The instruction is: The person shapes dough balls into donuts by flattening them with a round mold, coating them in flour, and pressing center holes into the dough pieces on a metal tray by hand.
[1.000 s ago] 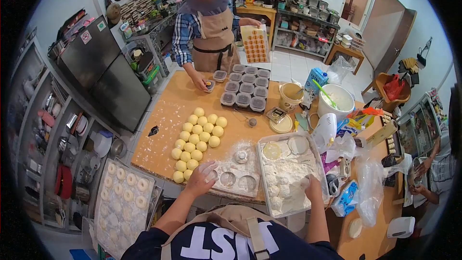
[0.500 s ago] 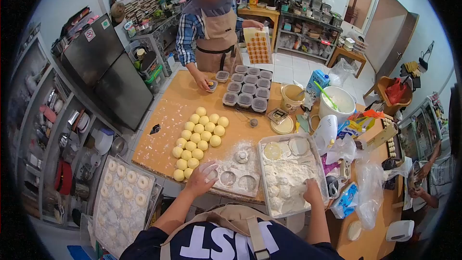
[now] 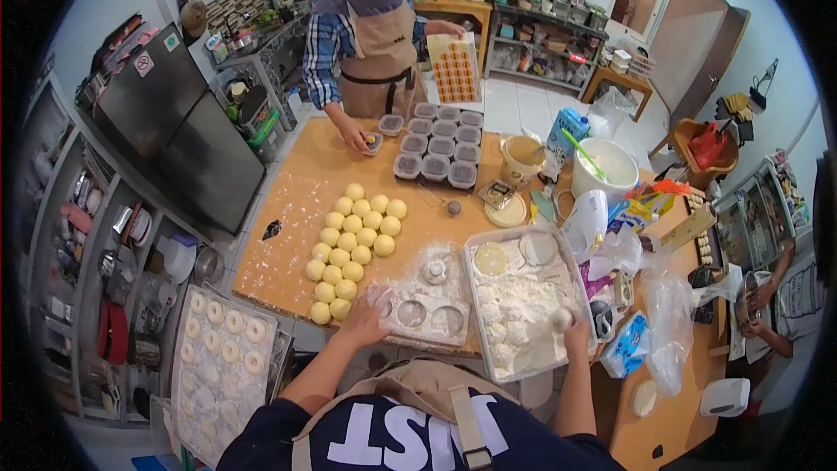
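Note:
My left hand (image 3: 364, 317) rests with its fingers spread at the left end of a floured mould (image 3: 430, 317) with round hollows. In my right hand (image 3: 576, 337) is a white floured dough ball (image 3: 561, 321), held over the right side of a tray (image 3: 471, 283) of flour. More floured balls (image 3: 499, 332) lie at the tray's left side, and a round yellow disc (image 3: 492, 259) is at its back. A white knobbed tool (image 3: 434, 271) stands in scattered flour behind the mould. Several pale yellow dough balls (image 3: 352, 224) sit in rows left of the mould.
Across the table a person (image 3: 375, 44) holds a sticker sheet (image 3: 454, 70) and touches a small lidded cup (image 3: 373, 143) near a block of lidded cups (image 3: 439, 144). A white bucket (image 3: 604, 166) and mixer (image 3: 586, 220) stand right. Ring doughs fill a tray (image 3: 222, 366) at left.
My right hand has lifted from the flour, and a white ball now shows in it. My left hand stays by the mould. The whole view has shifted slightly.

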